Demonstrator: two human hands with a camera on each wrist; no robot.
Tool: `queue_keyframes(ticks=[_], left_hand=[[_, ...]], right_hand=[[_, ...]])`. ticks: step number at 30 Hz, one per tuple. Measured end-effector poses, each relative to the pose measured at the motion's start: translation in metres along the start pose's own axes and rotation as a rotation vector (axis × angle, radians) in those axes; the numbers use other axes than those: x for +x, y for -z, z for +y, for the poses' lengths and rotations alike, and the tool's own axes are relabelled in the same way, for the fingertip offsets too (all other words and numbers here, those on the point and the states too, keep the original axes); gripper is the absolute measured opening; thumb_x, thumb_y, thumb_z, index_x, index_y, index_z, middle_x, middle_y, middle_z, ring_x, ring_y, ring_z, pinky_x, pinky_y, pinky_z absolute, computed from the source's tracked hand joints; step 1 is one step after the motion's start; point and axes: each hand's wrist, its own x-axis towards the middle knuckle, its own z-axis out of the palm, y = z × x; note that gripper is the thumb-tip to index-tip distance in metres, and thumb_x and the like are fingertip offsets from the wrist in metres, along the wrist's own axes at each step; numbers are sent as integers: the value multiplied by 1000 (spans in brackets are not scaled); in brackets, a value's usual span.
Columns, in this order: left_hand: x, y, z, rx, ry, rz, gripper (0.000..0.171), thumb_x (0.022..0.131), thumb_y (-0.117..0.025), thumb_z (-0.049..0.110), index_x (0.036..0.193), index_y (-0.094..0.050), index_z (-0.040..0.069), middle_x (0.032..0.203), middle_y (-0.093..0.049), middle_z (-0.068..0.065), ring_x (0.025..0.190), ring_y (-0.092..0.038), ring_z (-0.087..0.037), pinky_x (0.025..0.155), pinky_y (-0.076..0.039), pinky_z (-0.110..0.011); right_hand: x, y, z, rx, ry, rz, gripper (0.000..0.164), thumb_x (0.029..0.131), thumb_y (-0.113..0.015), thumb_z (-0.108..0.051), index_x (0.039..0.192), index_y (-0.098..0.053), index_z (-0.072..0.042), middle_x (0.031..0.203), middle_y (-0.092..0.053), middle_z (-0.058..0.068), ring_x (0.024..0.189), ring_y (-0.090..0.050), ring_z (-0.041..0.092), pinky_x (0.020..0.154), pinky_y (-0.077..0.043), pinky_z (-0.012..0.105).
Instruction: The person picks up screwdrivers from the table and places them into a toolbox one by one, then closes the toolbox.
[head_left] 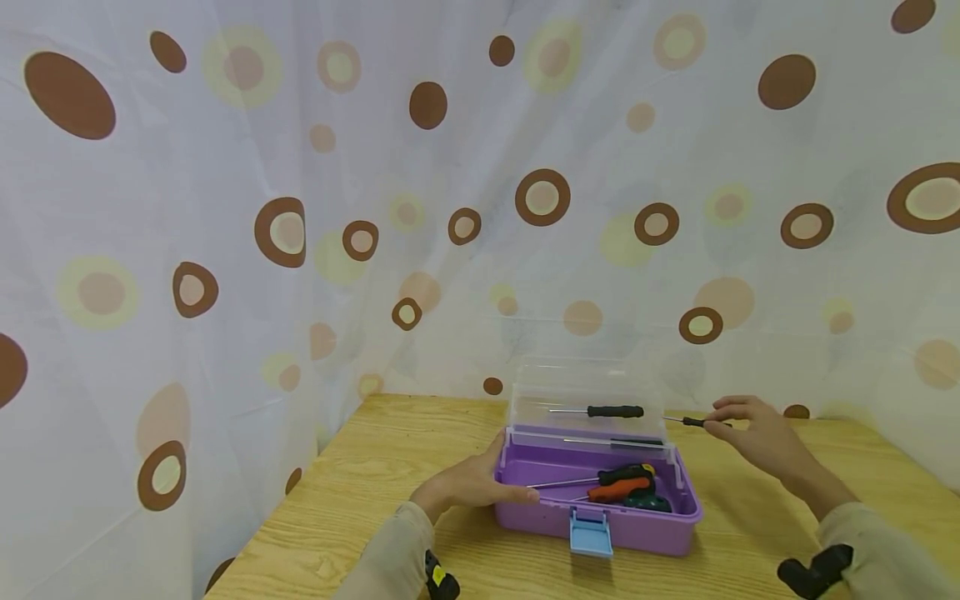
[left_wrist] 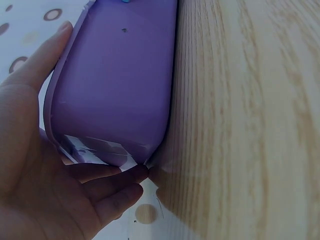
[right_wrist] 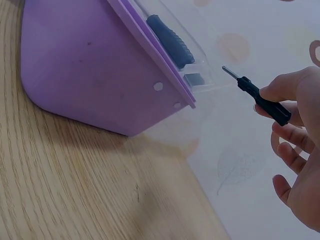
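Observation:
A purple toolbox (head_left: 592,525) with a blue latch (head_left: 591,535) stands on the table, its clear lid (head_left: 577,383) raised at the back. My left hand (head_left: 480,483) holds the box at its left end, thumb along the rim and fingers around the side. To the right of the lid, my right hand (head_left: 761,442) pinches a small black screwdriver (right_wrist: 270,106) between thumb and fingers, tip pointing left at the box. One black-handled screwdriver (head_left: 615,412) shows at the lid. Inside the box lie a black-and-yellow screwdriver (head_left: 626,475), an orange-handled one (head_left: 618,490) and a dark green handle (head_left: 648,502).
The wooden table (head_left: 390,450) extends to both sides of the box. A white curtain (head_left: 450,167) with brown and beige circles hangs behind and to the left. Dark bands with wrist cameras (head_left: 816,572) sit on both sleeves.

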Motion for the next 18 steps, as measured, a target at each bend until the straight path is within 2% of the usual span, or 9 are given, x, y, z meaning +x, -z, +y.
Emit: queue_keyframes(ticks=[7, 18], left_hand=[[0, 0, -1, 14, 10, 5, 125, 83, -80, 57, 167, 2, 15, 164, -32, -18, 144, -39, -37, 116, -30, -58], [1, 0, -1, 7, -29, -6, 124, 83, -81, 55, 167, 2, 15, 163, -34, -18, 143, -41, -36, 116, -31, -57]], right_hand=[[8, -14, -10, 19, -4, 6, 38, 103, -67, -29, 115, -72, 8, 141, -45, 33, 131, -36, 57, 97, -36, 74], [21, -39, -28, -2, 30, 12, 26, 99, -72, -23, 107, -78, 1, 134, -49, 32, 125, -41, 56, 98, -35, 73]])
